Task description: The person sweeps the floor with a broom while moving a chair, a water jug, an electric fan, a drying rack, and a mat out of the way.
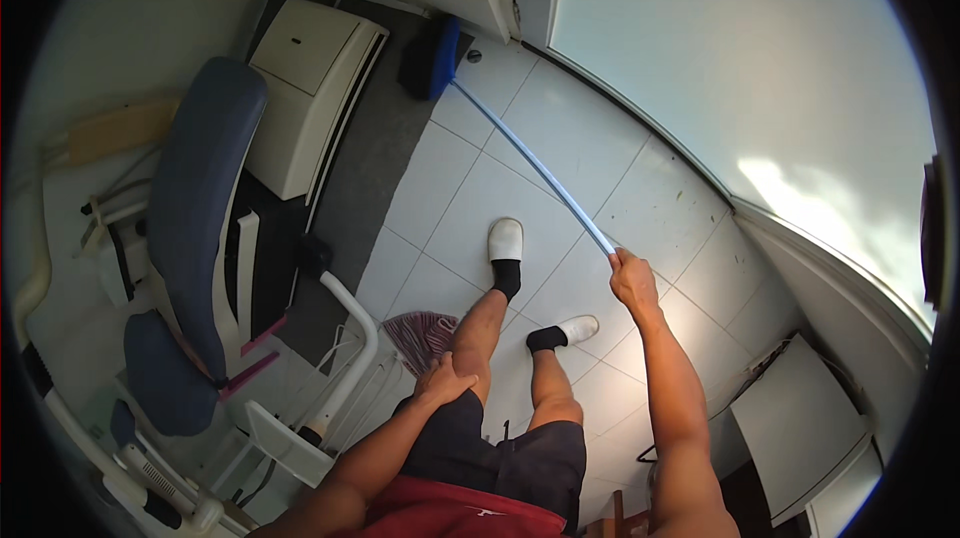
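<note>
My right hand [633,280] is closed round the end of a broom's long pale-blue handle [535,160]. The handle slants away to the far left, where the blue broom head [445,60] with dark bristles rests on the floor at the edge of a dark grey strip, close to a small round dark drain [474,56]. My left hand [443,381] lies on my left thigh just above the knee, its thumb apart from the fingers and nothing in it.
White floor tiles [470,198] carry small specks near the right wall. On the left stand a blue-grey padded dental-type chair [205,198], a beige cabinet [310,88] and a white tubular arm [355,328]. A striped cloth [420,338] lies beside my left leg. A white cabinet [800,428] stands at right.
</note>
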The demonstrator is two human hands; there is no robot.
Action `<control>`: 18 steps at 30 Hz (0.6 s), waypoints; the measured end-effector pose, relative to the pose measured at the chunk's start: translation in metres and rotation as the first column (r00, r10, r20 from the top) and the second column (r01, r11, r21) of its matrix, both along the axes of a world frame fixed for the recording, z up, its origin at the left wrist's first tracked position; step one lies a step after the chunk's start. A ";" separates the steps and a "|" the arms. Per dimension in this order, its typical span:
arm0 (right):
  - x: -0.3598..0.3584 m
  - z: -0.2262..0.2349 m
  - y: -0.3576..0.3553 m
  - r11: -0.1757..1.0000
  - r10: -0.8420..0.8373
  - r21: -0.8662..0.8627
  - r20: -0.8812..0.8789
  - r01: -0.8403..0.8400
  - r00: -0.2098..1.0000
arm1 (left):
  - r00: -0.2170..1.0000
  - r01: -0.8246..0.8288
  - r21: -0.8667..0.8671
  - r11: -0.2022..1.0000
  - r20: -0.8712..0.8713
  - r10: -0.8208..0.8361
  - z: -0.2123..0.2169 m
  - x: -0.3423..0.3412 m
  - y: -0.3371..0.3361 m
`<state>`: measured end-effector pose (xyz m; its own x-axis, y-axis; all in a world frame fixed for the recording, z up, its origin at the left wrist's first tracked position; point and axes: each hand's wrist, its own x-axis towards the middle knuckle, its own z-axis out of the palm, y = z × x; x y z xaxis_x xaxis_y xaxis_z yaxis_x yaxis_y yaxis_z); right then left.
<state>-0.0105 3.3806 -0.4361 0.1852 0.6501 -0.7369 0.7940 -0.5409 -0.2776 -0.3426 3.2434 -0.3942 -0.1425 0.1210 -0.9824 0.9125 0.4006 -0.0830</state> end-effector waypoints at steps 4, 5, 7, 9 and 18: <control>0.024 0.027 -0.137 0.980 -0.191 -0.046 -0.002 0.191 0.981 | 0.994 0.040 -0.010 0.999 -0.099 -0.040 0.011 0.007 -0.006; 0.030 0.047 -0.168 0.976 -0.211 -0.050 0.025 0.212 0.977 | 0.993 0.047 -0.013 0.999 -0.110 -0.049 0.012 0.012 -0.006; 0.035 0.081 -0.217 0.978 -0.203 -0.053 -0.008 0.202 0.979 | 0.989 0.086 -0.009 0.996 -0.118 -0.086 0.013 0.020 -0.008; 0.028 0.108 -0.240 0.962 -0.274 -0.014 -0.095 0.274 0.957 | 0.982 0.124 0.002 0.992 -0.140 -0.123 0.011 0.020 -0.008; 0.034 -0.007 -0.172 0.942 -0.334 -0.043 -0.068 0.332 0.940 | 0.910 0.295 0.486 0.823 0.121 -0.397 0.011 0.075 0.028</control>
